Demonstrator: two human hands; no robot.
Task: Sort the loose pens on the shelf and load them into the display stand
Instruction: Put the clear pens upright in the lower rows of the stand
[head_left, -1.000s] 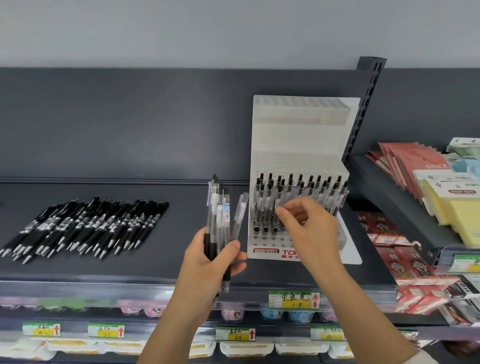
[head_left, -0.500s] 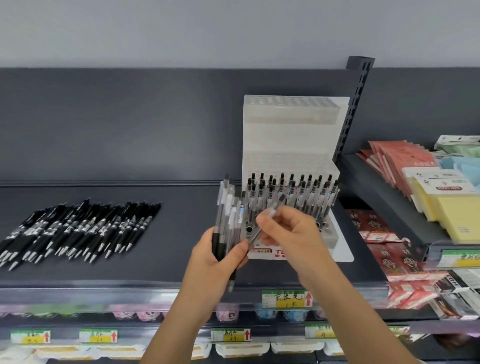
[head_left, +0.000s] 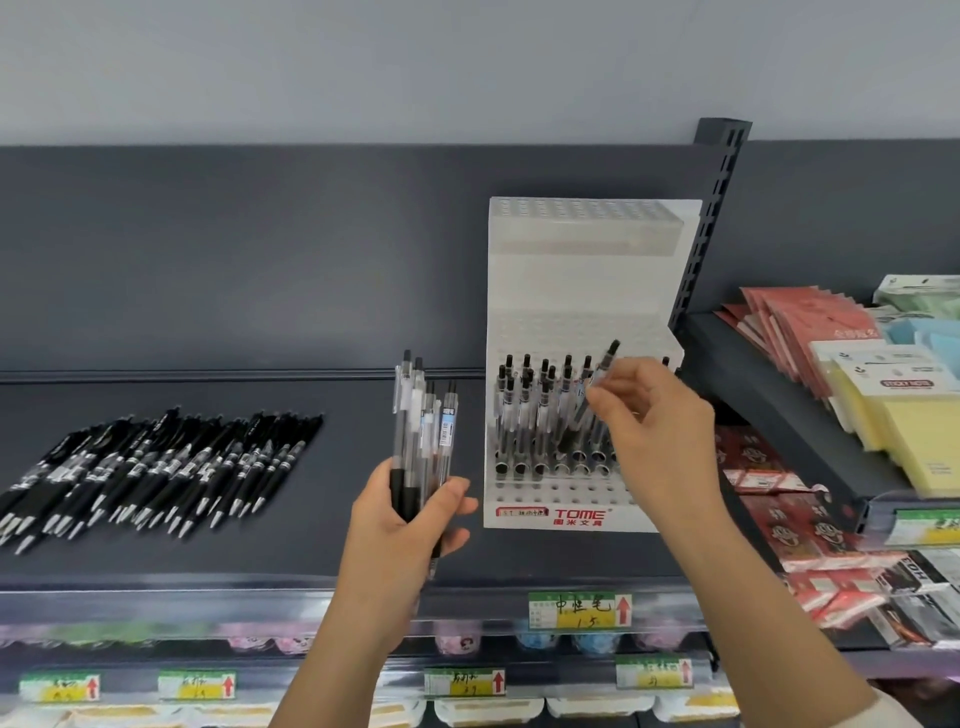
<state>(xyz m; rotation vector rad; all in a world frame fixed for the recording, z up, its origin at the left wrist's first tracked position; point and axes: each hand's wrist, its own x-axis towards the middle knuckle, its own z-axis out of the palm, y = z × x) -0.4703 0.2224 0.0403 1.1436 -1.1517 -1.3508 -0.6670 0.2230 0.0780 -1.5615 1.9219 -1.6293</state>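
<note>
A white stepped display stand (head_left: 582, 291) with rows of holes stands on the dark shelf (head_left: 291, 540); its lowest tier holds several clear pens upright. My left hand (head_left: 405, 525) grips a bundle of clear pens (head_left: 423, 431), tips down, just left of the stand. My right hand (head_left: 657, 431) pinches a single clear pen (head_left: 597, 384), tilted, over the lower tier among the standing pens. A spread of loose black pens (head_left: 156, 467) lies flat on the shelf at the left.
A slotted upright post (head_left: 711, 218) rises right of the stand. Beyond it a side shelf carries red packets (head_left: 800, 322) and yellow sticky notes (head_left: 914, 431). Price labels (head_left: 579, 610) run along the shelf front; lower shelves hold small goods.
My right hand took one pen from the bundle in my left hand and carried it up and right to the stand's lower tier. The left hand stayed about where it was.
</note>
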